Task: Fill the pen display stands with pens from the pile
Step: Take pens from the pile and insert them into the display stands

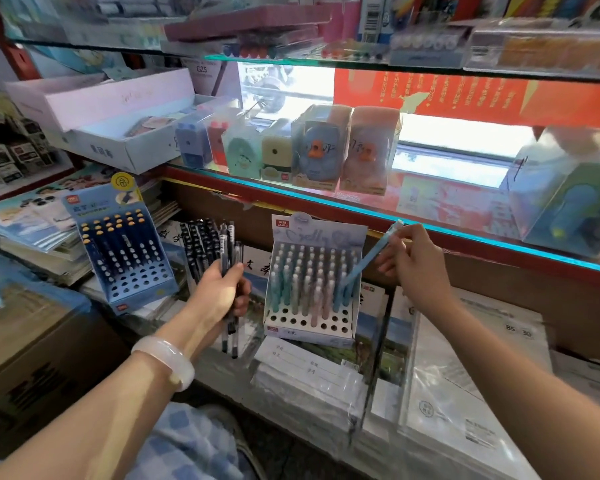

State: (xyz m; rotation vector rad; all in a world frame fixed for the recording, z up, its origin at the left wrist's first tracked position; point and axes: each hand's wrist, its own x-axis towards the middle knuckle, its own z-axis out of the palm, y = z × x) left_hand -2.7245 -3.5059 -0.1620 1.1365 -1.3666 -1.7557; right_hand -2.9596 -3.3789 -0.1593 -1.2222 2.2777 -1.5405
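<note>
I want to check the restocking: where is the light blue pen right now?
In the head view, right of centre: the right hand pinches the light blue pen slanted over the right edge of the pastel pen stand.

"G25" on white box (pixel 205 76), "B5 30" on paper pack (pixel 482 368)

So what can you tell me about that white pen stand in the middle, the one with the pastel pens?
The white stand is a printed cardboard box with a sloping, hole-punched top and a tall back card. Pastel pens in mint, white, pink and blue stand upright in most holes; the front two rows and a few others are bare. It sits tilted on stacked, plastic-wrapped notebooks under the glass shelf. The right hand pinches a blue pen slanting down towards its right side. The left hand is apart from it.
</note>
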